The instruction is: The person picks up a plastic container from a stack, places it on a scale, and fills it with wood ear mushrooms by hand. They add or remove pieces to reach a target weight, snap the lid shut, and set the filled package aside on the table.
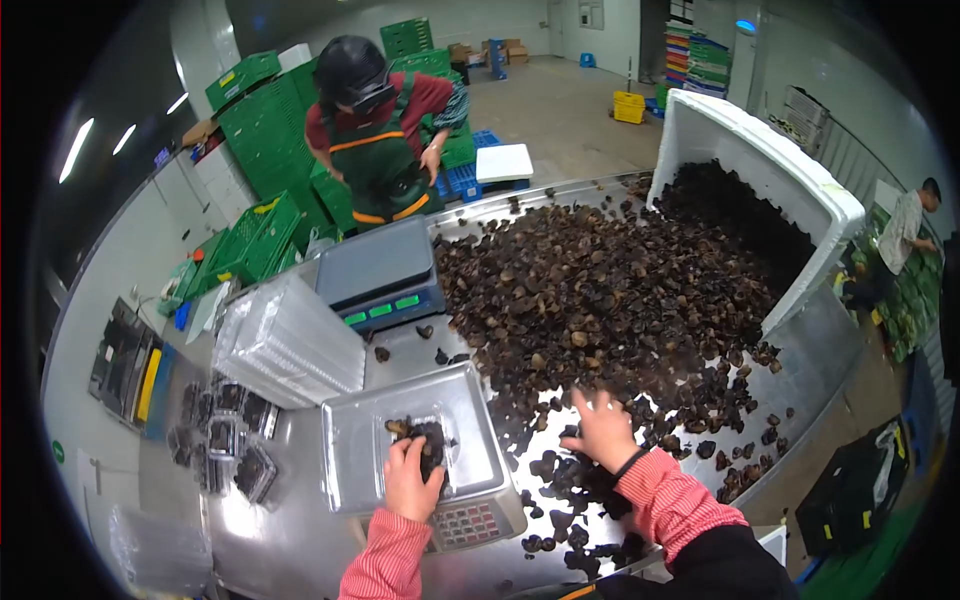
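My left hand (413, 482) is over the steel pan of a weighing scale (350, 420), its fingers and thumb curled round a small clump of dark wood ear mushrooms (432, 452). A clear plastic tray seems to lie under the clump, partly hidden by the hand. To the right, my right hand (605, 435) hovers palm down at the near edge of a large heap of wood ear mushrooms (590, 300). Its fingers are spread, with nothing visible in them. Looser mushrooms (575, 480) lie scattered on the steel table below that hand.
A second scale (380, 275) and a stack of clear trays (290, 340) stand at the left, near filled clear packs (225, 435). A tipped white foam box (760, 150) spills mushrooms at the right. A co-worker (380, 140) stands across the table; another person (905, 235) is far right.
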Tool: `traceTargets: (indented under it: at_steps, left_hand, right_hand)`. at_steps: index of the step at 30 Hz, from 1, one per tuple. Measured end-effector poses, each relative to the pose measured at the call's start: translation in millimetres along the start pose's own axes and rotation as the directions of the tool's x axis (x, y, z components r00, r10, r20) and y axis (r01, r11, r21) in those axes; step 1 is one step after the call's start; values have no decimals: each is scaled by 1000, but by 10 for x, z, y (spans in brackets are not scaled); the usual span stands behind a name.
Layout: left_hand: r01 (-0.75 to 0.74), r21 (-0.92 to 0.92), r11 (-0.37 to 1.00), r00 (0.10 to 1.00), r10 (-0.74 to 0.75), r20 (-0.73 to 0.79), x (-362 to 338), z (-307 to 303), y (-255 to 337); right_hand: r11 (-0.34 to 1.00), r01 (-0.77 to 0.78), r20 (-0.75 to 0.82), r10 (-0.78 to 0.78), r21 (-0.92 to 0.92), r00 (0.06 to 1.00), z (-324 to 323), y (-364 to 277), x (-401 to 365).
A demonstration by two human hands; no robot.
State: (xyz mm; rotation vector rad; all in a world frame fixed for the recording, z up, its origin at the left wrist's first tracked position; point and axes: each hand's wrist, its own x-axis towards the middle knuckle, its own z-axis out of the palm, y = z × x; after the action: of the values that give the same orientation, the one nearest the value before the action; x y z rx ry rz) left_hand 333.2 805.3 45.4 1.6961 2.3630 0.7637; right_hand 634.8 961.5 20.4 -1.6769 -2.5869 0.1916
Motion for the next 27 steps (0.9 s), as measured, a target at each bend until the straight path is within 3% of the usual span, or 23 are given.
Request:
traceTargets:
  at_steps: [2,5,8,10,11,12,14,15,17,20,22,27]
  left_hand:
    - [-69,-35,997,997,70,31,-25,60,68]
    - [-112,-41,993,992,114,51,71,101,226]
    - [-110,15,994,994,109,18,74,95,353]
    - [-141,69,988,989,144,-41,88,48,381]
    - [-156,97,983,982,165,-91,79,26,378]
    - [-160,91,983,978,170,-123,77,-16,394]
    - [-117,73,990,970,130,-205,30,-103,408]
    - [-95,50,994,969,104,-224,-7,-168,400]
    - [-49,-1,999,961,47,-272,-91,-270,364]
    - [23,-87,996,952,-49,-302,-301,-335,247]
    - [70,-154,986,943,-116,-313,-408,-375,189]
    - [122,-291,949,917,-220,-333,-640,-480,115]
  right_hand:
    - [984,-111,164,133,-138,977,155,249,-246]
    - [992,53,124,-39,-111,992,369,214,-529]
    - [983,154,-64,-161,-101,985,406,155,-611]
    - [987,157,-164,-160,-34,973,787,370,-462]
    - [974,210,-289,-177,86,941,867,494,-391]
    - [946,210,-247,-148,245,958,882,610,-322]
    - [917,112,-95,-82,383,992,635,602,-233]
    - [898,134,-153,-76,418,985,769,630,-142]
    - [842,136,-152,-65,522,986,394,385,-24]
    - [759,343,-226,-259,554,939,-180,-235,126]
    - [670,534,-323,-426,515,845,-453,-700,241]
    - [581,739,-250,-702,341,667,-599,-1643,467]
